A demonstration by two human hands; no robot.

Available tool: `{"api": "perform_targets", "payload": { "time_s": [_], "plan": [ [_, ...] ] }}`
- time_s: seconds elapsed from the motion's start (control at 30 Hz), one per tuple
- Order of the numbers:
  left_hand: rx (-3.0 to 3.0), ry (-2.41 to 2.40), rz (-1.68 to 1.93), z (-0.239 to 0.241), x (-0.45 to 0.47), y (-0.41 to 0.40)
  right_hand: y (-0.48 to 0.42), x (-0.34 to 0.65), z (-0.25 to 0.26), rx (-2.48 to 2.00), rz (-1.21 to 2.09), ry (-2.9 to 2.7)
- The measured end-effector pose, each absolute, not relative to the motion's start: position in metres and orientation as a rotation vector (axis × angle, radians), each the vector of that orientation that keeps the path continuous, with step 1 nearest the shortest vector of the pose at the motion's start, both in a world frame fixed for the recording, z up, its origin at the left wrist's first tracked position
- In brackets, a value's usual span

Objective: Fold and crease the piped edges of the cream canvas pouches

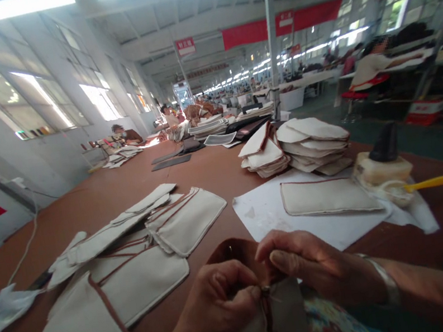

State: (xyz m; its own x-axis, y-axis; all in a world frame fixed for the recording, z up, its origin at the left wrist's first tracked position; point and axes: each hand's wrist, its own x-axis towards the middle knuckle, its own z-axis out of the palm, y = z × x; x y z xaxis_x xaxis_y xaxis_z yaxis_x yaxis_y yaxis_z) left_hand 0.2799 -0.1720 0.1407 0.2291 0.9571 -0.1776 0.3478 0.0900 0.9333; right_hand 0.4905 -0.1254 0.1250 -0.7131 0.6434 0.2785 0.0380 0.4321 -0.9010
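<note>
Two bent-fingered hands (222, 296) (318, 266) close together on brown-trimmed pale fabric (289, 313)

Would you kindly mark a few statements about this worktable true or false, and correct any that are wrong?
1. The left hand and the right hand are both on the brown-and-pale piece. True.
2. The yellow handle is at the far left of the view. False: it is on the right side.
3. A pale panel with brown edging lies on the white sheet. True.
4. Nothing is worn on the right wrist. False: a light-coloured band goes around it.
5. The tabletop is blue. False: it is brown.
6. Pale pieces are stacked beyond the white sheet. True.
</note>
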Motion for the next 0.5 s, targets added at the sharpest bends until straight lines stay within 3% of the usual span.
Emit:
{"api": "perform_targets", "payload": {
  "time_s": [0.27,0.43,0.5],
  "plan": [
    [1.643,1.361,0.863,0.141,0.289,-0.177,-0.128,0.475,0.132,-0.503,1.255,-2.172],
    [1.49,1.484,1.048,0.138,0.285,-0.171,-0.108,0.471,0.126,-0.36,0.731,-2.191],
    [1.398,1.598,1.197,0.145,0.28,-0.168,-0.099,0.475,0.139,-0.476,0.663,-2.157]
  ]
}}
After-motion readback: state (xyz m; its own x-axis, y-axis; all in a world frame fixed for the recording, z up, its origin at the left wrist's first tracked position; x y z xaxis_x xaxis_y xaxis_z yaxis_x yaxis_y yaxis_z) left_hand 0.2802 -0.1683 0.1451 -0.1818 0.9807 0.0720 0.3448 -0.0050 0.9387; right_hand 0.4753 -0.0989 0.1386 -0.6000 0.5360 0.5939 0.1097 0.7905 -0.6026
